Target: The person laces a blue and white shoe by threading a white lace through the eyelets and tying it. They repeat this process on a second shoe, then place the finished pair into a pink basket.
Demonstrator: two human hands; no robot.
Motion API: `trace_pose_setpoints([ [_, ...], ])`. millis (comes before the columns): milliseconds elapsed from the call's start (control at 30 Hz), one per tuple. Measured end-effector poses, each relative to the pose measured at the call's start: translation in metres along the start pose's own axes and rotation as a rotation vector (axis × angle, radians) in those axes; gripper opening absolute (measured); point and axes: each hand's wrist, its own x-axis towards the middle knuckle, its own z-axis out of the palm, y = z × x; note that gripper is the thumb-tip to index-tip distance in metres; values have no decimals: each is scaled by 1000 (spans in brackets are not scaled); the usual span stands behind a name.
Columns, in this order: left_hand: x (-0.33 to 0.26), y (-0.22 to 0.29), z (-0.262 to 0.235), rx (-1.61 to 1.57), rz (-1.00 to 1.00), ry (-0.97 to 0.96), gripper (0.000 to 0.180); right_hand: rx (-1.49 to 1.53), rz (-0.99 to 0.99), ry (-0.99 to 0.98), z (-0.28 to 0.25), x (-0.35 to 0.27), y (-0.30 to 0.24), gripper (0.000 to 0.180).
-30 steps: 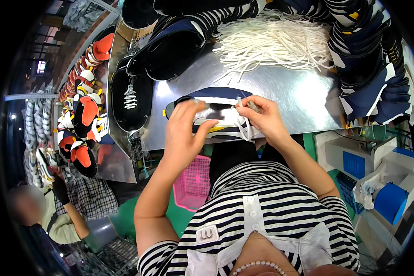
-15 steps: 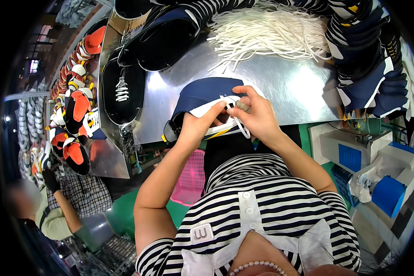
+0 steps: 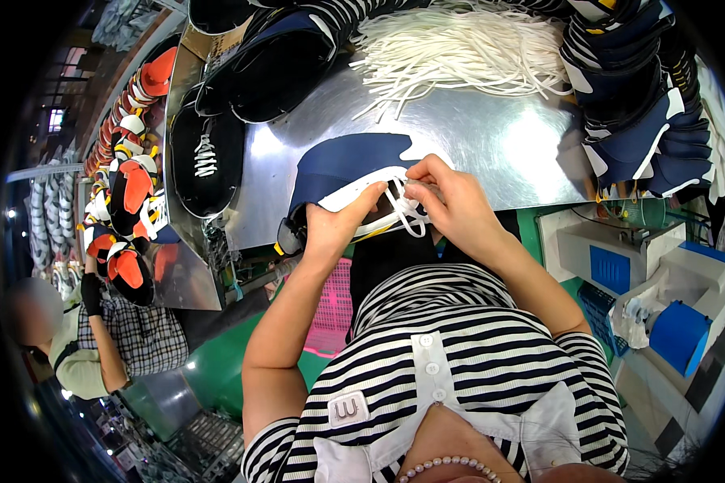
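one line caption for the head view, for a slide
Both hands, left hand and right hand, thread a white lace through a navy shoe upper.

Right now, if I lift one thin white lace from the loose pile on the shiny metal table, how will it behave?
Probably floppy: the thin white laces lie curved and tangled. Likely very light. It may drag neighbours along, since strands cross on the shiny metal table.

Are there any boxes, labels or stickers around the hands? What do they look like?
Cloth label: on the striped shirt's chest, small grey-white rounded square.
Cardboard box: top left behind the metal table, brown, only partly showing.
No screens or signs can be made out.
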Motion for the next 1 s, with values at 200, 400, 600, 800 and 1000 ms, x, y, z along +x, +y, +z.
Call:
trace_pose_setpoints([
  [200,1,3,0,11,-21,-20,12,-142,-27,-28,-4,5,-3,14],
  [400,-4,-2,5,-24,98,-124,12,-314,-73,-136,-2,29,0,22],
  [600,9,-6,-8,-120,-102,-243,12,-581,31,-309,4,47,-19,34],
  [800,20,9,-6,-116,-171,-191,22,-10,-16,64,-13,48,11,25],
  [1000,35,1,-6,187,-71,-239,32,-268,-248,199,20,48,34,24],
])
